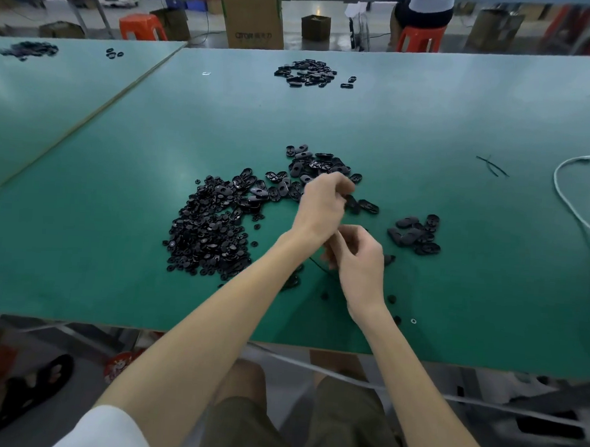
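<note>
Forearms (213, 321) stretch over the green counter (118, 180).
Left hand (322, 204) has its grip clamped on a black oval part (351, 201) just beside the strewn pile (319, 163); right hand (360, 261) curls nearer, grip state unclear.

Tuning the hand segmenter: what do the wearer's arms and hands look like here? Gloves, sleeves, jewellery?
Both ungloved: left hand and right hand show no ring, watch or band. Forearms uncovered; a white short sleeve ends high on the left arm.

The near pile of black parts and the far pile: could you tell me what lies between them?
In the head view, only bare green table separates the near pile from the far pile.
</note>
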`<action>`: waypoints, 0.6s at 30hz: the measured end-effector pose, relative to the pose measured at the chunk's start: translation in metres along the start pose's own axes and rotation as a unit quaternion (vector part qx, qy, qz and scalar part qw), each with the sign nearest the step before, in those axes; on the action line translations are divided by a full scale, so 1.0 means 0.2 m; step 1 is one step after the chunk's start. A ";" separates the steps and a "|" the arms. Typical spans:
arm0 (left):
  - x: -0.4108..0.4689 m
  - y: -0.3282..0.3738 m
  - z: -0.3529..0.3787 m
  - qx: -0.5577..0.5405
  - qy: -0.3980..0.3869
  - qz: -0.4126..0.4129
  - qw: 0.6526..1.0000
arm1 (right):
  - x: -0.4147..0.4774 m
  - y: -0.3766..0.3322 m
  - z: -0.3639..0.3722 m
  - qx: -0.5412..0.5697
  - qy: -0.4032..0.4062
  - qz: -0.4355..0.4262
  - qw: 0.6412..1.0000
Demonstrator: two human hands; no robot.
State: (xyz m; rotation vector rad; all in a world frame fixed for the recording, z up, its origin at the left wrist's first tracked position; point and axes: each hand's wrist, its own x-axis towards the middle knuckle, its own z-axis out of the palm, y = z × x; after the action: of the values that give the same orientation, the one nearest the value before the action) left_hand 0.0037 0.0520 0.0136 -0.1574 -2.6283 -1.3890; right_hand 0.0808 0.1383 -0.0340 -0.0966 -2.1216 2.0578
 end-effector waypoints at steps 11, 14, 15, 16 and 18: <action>-0.05 -0.21 -0.02 0.346 -0.009 0.144 0.927 | 0.02 0.03 0.01 0.028 0.014 -0.003 1.000; -0.06 -0.22 -0.01 0.341 0.002 0.142 0.929 | 0.02 0.03 0.01 0.029 0.013 -0.002 0.999; -0.06 -0.23 -0.01 0.336 0.004 0.138 0.932 | 0.02 0.03 0.01 0.032 0.015 -0.002 0.999; -0.07 -0.23 -0.02 0.335 0.008 0.137 0.932 | 0.02 0.03 0.01 0.036 0.017 -0.002 0.999; -0.07 -0.24 -0.03 0.324 0.019 0.136 0.936 | 0.02 0.03 0.01 0.041 0.019 -0.002 0.999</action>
State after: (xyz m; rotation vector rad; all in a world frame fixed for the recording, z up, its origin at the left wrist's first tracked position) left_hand 0.0101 0.0196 -0.0237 -0.3780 -2.7382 -0.3963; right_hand 0.0771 0.1377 -0.0402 -0.1199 -2.0116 2.1198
